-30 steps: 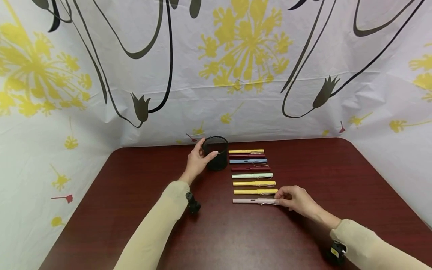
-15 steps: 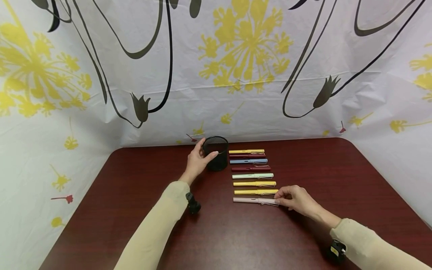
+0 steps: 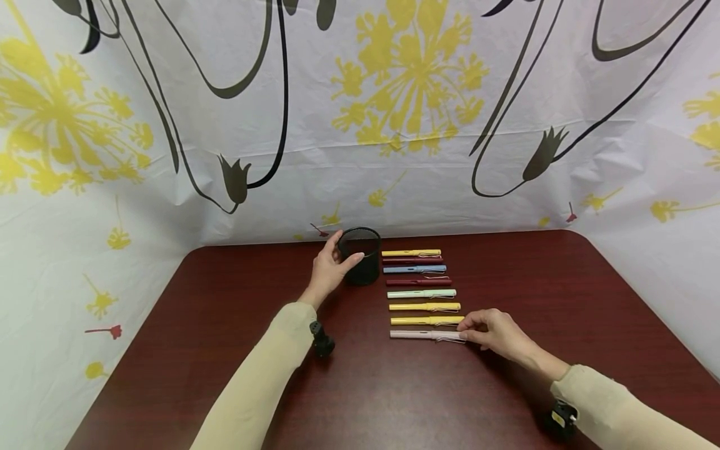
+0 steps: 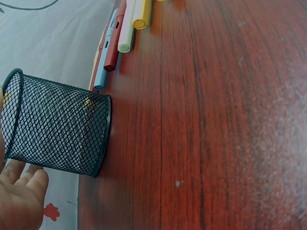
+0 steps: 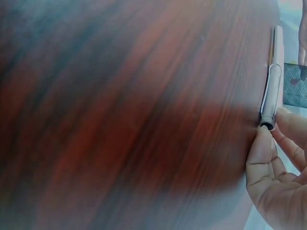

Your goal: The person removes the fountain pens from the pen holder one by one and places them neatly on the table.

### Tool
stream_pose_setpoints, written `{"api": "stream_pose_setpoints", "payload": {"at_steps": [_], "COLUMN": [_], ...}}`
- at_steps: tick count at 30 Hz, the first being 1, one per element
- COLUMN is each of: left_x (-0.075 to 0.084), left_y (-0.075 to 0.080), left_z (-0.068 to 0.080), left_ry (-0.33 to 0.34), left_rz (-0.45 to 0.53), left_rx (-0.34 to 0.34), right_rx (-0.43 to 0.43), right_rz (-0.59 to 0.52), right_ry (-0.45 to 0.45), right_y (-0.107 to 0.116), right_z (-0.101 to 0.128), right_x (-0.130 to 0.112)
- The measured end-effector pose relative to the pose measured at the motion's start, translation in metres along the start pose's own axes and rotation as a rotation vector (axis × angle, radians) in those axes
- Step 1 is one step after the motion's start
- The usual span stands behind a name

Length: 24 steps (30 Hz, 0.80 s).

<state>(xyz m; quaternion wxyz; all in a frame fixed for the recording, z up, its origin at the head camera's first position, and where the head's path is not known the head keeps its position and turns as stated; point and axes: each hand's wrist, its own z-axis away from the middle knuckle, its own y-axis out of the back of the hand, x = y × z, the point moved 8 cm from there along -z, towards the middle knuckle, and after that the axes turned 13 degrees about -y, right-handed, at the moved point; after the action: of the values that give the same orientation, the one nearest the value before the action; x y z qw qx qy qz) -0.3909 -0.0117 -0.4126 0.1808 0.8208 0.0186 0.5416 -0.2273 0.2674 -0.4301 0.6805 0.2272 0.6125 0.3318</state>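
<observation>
A black mesh cup [image 3: 362,257] stands upright at the back of the dark red table [image 3: 225,325]. My left hand [image 3: 344,250] grips it, thumb at the rim and fingers on its side; the left wrist view shows the cup [image 4: 57,124] with fingers [image 4: 21,194] below it. To the cup's right, several capped pens lie in a column, parallel to each other. The nearest is a pale pink pen [image 3: 423,335]. My right hand [image 3: 465,330] pinches its right end; in the right wrist view the fingertips [image 5: 264,136] meet at the cap end of the pink pen [image 5: 272,81].
Above the pink pen lie two yellow pens [image 3: 425,320], a mint one [image 3: 420,293], a dark red one [image 3: 419,282], a blue one [image 3: 414,269], another dark red and a yellow one [image 3: 410,253]. A flowered white cloth [image 3: 394,156] backs the table.
The pink pen has slid very slightly to the right with my right hand on its end. The left hand and the cup have stayed put.
</observation>
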Motion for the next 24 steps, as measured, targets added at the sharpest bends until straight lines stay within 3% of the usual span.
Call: {"api": "stream_pose_setpoints", "payload": {"at_steps": [19,24], "left_x": [0.0,0.001], "left_y": [0.0,-0.001], "left_z": [0.001,0.003], "left_ry": [0.011,0.005], "left_rz": [0.003,0.01], "left_rx": [-0.001,-0.008], "right_rx": [-0.003,0.043], "right_rz": [-0.025,-0.037], "right_ry": [0.001,-0.026], "right_y": [0.003,0.011], "right_z": [0.002,0.002], "right_x": [0.002,0.004]}}
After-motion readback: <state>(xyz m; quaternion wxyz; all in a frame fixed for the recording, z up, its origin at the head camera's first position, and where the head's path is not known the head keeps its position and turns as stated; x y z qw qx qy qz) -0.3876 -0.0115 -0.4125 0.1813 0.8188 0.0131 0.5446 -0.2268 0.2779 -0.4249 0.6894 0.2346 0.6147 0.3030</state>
